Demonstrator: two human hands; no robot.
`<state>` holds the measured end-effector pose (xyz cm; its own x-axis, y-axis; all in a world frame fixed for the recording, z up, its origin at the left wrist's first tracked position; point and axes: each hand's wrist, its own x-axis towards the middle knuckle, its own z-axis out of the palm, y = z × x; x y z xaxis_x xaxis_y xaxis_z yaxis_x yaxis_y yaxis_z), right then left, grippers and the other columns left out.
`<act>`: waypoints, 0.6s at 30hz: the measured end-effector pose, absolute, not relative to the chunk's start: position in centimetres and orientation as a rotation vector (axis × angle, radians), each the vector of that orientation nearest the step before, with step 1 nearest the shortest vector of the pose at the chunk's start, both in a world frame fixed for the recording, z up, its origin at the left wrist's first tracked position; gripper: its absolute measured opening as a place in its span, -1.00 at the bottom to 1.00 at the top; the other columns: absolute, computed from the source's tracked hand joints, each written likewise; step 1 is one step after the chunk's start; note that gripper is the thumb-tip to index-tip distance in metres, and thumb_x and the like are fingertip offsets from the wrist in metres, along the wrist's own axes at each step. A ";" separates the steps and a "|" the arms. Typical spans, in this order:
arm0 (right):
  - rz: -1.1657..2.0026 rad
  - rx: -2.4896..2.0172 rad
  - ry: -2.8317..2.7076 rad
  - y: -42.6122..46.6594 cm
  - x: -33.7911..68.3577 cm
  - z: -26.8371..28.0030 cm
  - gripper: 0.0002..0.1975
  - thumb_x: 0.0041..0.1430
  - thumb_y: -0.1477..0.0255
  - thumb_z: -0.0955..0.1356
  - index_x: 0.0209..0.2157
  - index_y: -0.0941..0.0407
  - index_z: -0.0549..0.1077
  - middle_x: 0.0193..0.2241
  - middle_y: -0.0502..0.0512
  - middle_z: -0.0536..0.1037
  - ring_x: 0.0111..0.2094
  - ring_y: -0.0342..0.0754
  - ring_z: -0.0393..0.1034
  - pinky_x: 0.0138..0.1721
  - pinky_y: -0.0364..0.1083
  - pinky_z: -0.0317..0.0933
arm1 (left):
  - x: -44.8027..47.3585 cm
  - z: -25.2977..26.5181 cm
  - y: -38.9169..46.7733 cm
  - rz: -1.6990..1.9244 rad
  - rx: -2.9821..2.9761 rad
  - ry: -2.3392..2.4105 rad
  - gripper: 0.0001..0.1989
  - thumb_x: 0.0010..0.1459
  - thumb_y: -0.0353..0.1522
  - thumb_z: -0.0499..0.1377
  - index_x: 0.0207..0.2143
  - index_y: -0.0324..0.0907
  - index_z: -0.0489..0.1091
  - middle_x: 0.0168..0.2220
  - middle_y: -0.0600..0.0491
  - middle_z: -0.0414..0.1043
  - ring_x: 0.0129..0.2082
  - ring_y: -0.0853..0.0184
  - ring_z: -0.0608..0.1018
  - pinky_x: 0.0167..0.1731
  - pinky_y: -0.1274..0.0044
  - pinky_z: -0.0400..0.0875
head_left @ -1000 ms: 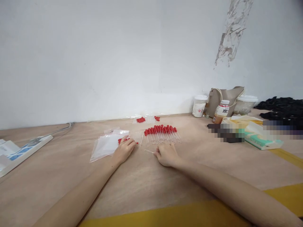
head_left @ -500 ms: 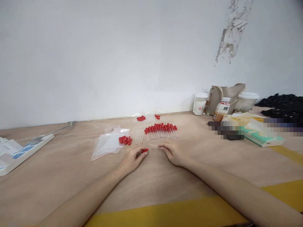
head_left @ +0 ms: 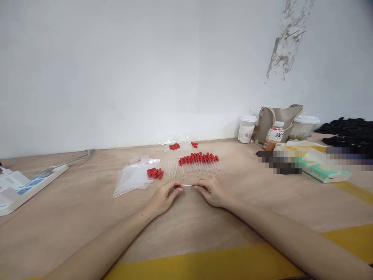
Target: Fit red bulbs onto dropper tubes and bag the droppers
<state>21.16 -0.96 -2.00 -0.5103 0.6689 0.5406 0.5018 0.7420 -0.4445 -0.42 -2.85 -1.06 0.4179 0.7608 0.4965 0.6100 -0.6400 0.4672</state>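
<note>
Between thumb and fingers my left hand [head_left: 167, 195] pinches a red rubber bulb [head_left: 179, 186]. My right hand [head_left: 210, 190] is closed on a thin clear glass tube [head_left: 187, 185], whose left end meets the bulb's opening; how far it sits inside I cannot tell. Just beyond lies a row of droppers [head_left: 199, 161] with red bulbs and clear stems. Several bare glass tubes [head_left: 171, 168] lie left of that row. A small pile of loose red bulbs [head_left: 155, 173] rests on clear plastic bags [head_left: 131, 179].
More red bulbs [head_left: 175, 146] lie on clear plastic near the wall. A power strip [head_left: 32, 186] is at the left. To the right stand a lidded cup [head_left: 247, 130], a drink bottle [head_left: 274, 136], a grey-beige bag [head_left: 264, 120] and a green tissue pack [head_left: 323, 171].
The glass tube in my right hand has come down into line with the red bulb and now touches it. My left hand keeps its pinch on the bulb.
</note>
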 end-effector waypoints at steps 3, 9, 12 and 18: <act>0.295 -0.896 -2.235 -0.9 21.2 -2.0 -0.76 0.18 0.41 0.18 -0.20 0.00 0.43 -0.32 0.00 0.51 -0.30 -0.12 0.34 -0.18 -0.05 -0.01 | -0.3 -1.1 -2.9 1.004 2.472 1.182 -0.87 0.18 -0.34 -0.01 -0.29 -0.18 0.28 -0.37 0.11 0.38 -0.35 0.40 0.43 -0.31 0.58 0.29; 0.212 -0.877 -2.229 -0.9 21.5 -1.8 -0.76 0.19 0.41 0.18 -0.21 0.02 0.43 -0.33 0.01 0.50 -0.33 -0.13 0.33 -0.22 -0.07 -0.03 | -0.3 -1.1 -2.9 1.020 2.444 1.177 -0.86 0.19 -0.35 -0.04 -0.28 -0.18 0.27 -0.36 0.10 0.36 -0.33 0.39 0.41 -0.30 0.58 0.29; 0.136 -0.842 -2.252 -1.0 21.6 -1.7 -0.77 0.19 0.41 0.18 -0.21 0.03 0.43 -0.35 0.01 0.50 -0.36 -0.15 0.32 -0.24 -0.08 -0.05 | -0.4 -1.3 -2.9 1.022 2.404 1.168 -0.85 0.18 -0.33 -0.03 -0.29 -0.18 0.29 -0.36 0.10 0.38 -0.34 0.39 0.42 -0.30 0.59 0.30; -0.001 -0.838 -2.310 -0.9 21.9 -1.4 -0.79 0.16 0.42 0.22 -0.24 0.00 0.46 -0.42 -0.04 0.51 -0.45 -0.20 0.30 -0.28 -0.10 -0.12 | -0.4 -1.1 -3.0 0.931 2.348 1.208 -0.81 0.17 -0.29 -0.01 -0.32 -0.17 0.35 -0.39 0.13 0.42 -0.38 0.40 0.44 -0.34 0.61 0.31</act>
